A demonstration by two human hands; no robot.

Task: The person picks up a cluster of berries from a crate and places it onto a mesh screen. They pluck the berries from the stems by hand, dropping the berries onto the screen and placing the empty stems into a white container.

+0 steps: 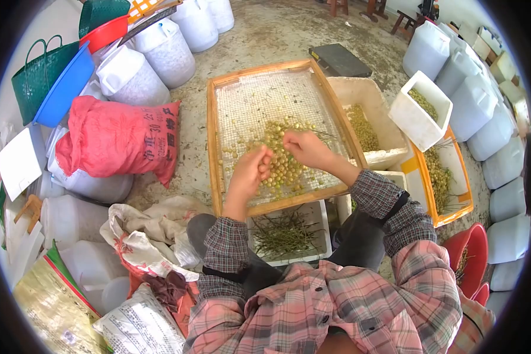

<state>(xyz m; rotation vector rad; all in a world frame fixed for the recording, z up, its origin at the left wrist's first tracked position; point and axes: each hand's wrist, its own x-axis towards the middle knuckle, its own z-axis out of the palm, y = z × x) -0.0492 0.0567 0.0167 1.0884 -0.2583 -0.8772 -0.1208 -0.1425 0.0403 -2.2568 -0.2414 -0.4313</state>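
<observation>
A wooden-framed mesh screen (253, 97) lies in front of me, with a heap of small yellow-green round fruits (286, 168) on its middle. My left hand (252, 171) is over the left side of the heap, its fingers curled closed. Close by on the right, my right hand (307, 148) is also closed, its fingers pinched together above the fruits. The two hands are apart. What either one holds is too small or hidden to make out. Below the screen's near edge, a white box holds thin green stems (286, 233).
White foam boxes of fruits (363, 127) and an orange-rimmed crate (466, 203) stand at the right. A red sack (115, 138), a blue basin (65, 88) and white plastic drums (165, 50) are at the left. A dark flat case (341, 60) lies beyond the screen.
</observation>
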